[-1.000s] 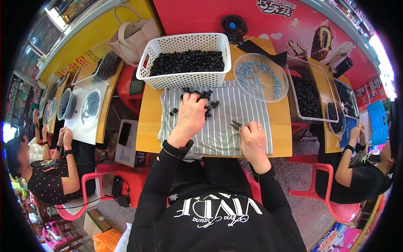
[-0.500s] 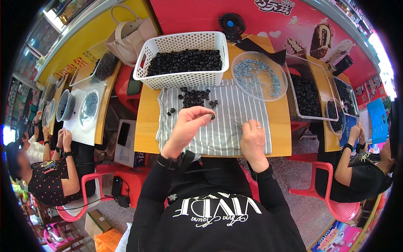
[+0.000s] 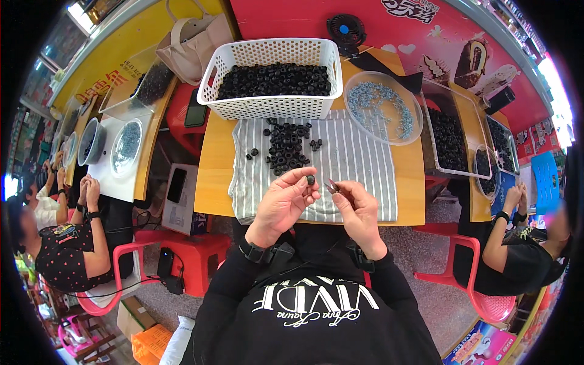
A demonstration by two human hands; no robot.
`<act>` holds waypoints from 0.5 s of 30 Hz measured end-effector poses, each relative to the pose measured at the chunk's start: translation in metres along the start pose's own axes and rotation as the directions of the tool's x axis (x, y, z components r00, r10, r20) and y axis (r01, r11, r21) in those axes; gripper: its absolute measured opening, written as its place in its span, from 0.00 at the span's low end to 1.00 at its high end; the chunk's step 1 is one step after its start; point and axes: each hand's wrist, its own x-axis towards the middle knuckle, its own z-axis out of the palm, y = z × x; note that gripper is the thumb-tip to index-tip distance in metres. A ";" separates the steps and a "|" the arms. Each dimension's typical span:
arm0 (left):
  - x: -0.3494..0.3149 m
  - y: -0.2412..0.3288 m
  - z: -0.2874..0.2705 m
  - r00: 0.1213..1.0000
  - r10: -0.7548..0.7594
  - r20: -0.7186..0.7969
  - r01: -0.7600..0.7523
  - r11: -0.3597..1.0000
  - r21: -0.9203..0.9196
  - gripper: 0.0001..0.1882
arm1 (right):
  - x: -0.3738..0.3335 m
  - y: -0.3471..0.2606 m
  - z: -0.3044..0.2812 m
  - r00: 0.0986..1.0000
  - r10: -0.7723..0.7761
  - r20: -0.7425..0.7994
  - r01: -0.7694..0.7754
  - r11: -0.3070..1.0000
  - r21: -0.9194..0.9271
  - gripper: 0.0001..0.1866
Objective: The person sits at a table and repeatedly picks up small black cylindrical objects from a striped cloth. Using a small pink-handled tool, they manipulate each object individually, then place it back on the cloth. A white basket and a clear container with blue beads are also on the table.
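My left hand [image 3: 281,204] pinches a small round black piece [image 3: 311,180] between thumb and fingertips, above the near part of a grey-and-white striped cloth [image 3: 359,161]. Just right of it, my right hand [image 3: 358,216] holds a small pointed metal tool [image 3: 331,185], its tip toward the black piece but apart from it. Fingers hide most of the tool, so its exact kind does not show. Beyond my left hand lies a loose heap of black pieces [image 3: 287,146] on the cloth, with a few strays at either side.
A white perforated basket [image 3: 274,109] full of black pieces stands at the table's far side. Right of it are a clear round bowl [image 3: 417,125] of small bluish bits and a black fan [image 3: 345,30]. Co-workers sit at tables left and right; a red stool [image 3: 198,255] stands at left.
Both hands have come nearer my body and closer together. The right hand has turned and lifted, bringing the tool into view. More of the black heap shows.
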 end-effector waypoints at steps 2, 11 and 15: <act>-0.001 -0.001 -0.001 1.000 -0.024 -0.017 0.024 1.000 -0.009 0.12 | 0.002 -0.001 0.002 0.993 -0.118 0.022 0.120 0.987 -0.108 0.10; -0.006 -0.008 -0.004 1.000 0.015 0.006 -0.015 1.000 0.007 0.11 | 0.004 -0.012 0.010 0.969 -0.236 0.069 0.246 0.921 -0.302 0.12; -0.008 -0.009 -0.003 1.000 0.005 0.023 -0.004 1.000 -0.028 0.11 | 0.004 -0.011 0.010 0.963 -0.256 0.082 0.269 0.917 -0.294 0.13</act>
